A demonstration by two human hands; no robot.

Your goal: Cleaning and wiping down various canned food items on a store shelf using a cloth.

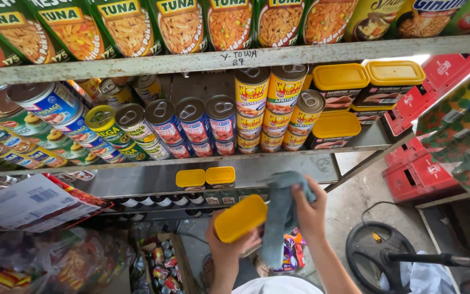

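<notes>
While my left hand [229,242] grips the yellow-lidded tin [240,218] below the shelf [278,163] and my right hand [308,209] clutches the cloth [281,218], hard wiping could knock it loose.

One head cam, looks steeply down along metal shelves [278,57], close up; hands near bottom centre, floor [354,201] far below.

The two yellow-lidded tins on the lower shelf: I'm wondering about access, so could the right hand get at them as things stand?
Probably yes, but not freely. The right hand is clutching a grey-blue cloth, so it isn't empty. The two yellow-lidded tins stand at the shelf's front edge with nothing in front of them.
</notes>
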